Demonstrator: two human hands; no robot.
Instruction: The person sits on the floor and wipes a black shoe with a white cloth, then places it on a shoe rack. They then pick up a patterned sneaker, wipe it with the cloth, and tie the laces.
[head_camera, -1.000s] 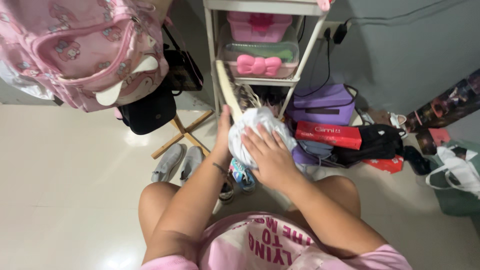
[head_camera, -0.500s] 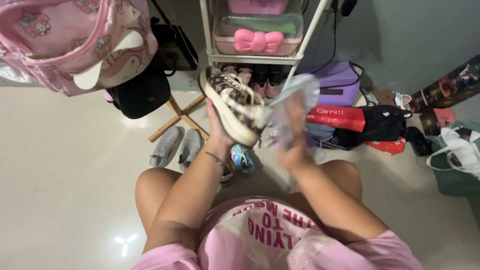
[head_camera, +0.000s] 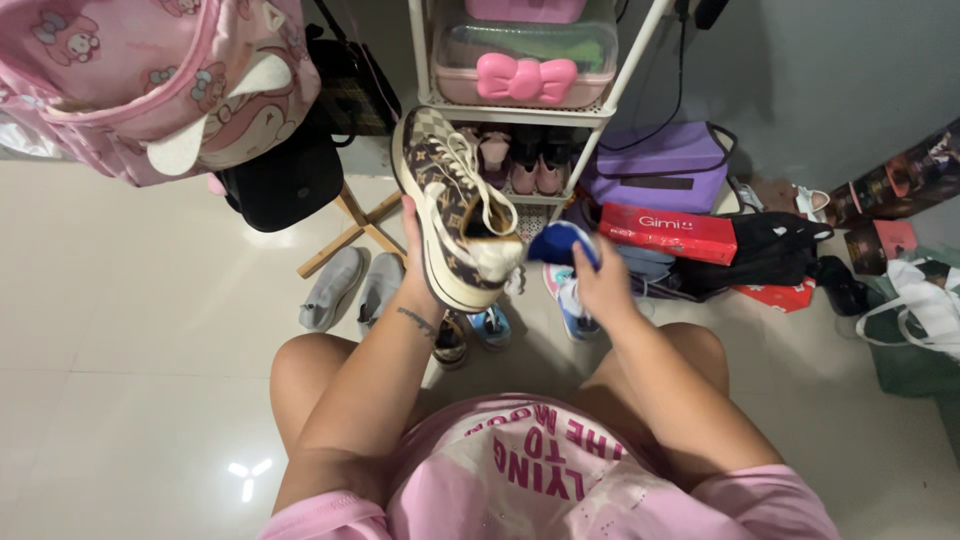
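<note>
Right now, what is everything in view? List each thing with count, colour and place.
sneaker: 1, brown patterned with cream sole, held up in left hand
cloth: 1, blue and white, bunched in right hand
slip-on shoes: 2, grey, floor left
shelf rack: 1, white, centre back
bow box: 1, pink, on rack
backpack: 1, pink, hanging top left
long box: 1, red, floor right
left hand: gripping sneaker
right hand: gripping cloth

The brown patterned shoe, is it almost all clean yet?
Partly, it seems. Done: the shoe's white toe looks fairly clean. In hand: the left hand holds up the brown patterned shoe while the right hand presses a bunched blue-and-white cloth near the toe. Left: its other side is hidden, and other shoes sit on the floor.
</note>
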